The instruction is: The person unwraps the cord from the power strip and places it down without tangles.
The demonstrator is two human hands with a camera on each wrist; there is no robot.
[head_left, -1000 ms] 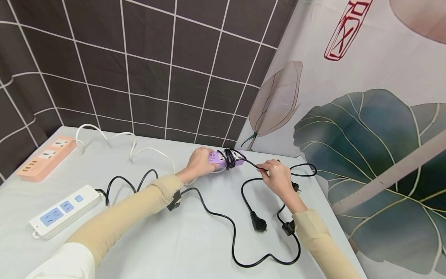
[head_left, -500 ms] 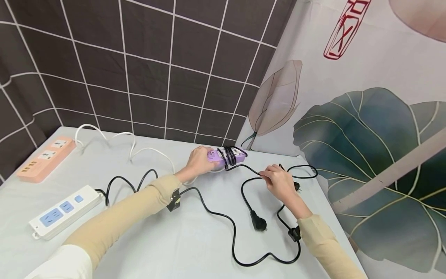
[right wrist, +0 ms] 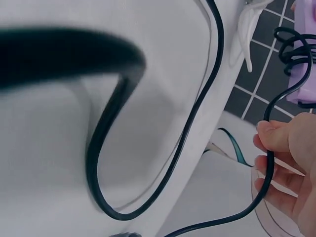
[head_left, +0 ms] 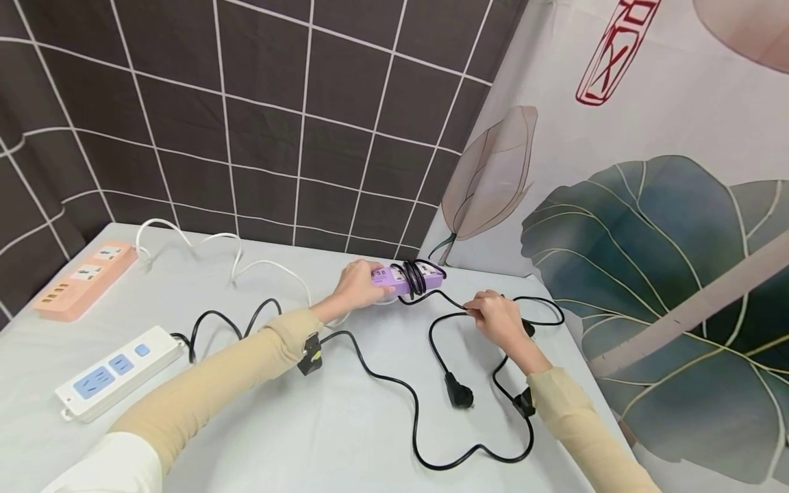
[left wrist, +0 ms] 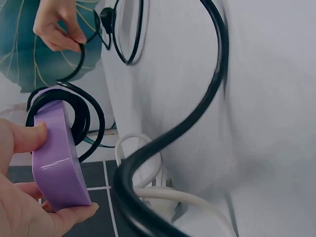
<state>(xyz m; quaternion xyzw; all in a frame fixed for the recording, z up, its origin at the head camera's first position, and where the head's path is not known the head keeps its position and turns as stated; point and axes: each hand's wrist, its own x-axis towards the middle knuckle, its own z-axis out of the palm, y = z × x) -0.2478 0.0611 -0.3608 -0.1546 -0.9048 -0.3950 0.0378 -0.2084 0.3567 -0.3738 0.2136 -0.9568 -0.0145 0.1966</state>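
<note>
My left hand [head_left: 354, 284] grips the left end of a purple power strip [head_left: 385, 276] near the table's back edge; in the left wrist view thumb and fingers clasp the strip's purple casing [left wrist: 59, 165]. Several turns of black power cord [head_left: 414, 277] are wound round the strip's middle. From the underside of the turns the cord runs to my right hand [head_left: 496, 318], whose thumb and fingers pinch it. The right wrist view shows the pinched cord [right wrist: 269, 163] passing along the fingers of the right hand [right wrist: 291, 168]. Farther right, the cord makes a loose loop [head_left: 545, 311].
A black plug [head_left: 459, 392] lies on the table in front of my right hand. At left are an orange power strip [head_left: 86, 281] with a white cord [head_left: 237, 260] and a white power strip [head_left: 120, 373] with a black cord [head_left: 416, 418] snaking across the table [head_left: 333, 438].
The purple strip has shifted slightly right. My right hand has moved a little right and nearer. The cord it pinches now leaves from beneath the strip instead of across its top.
</note>
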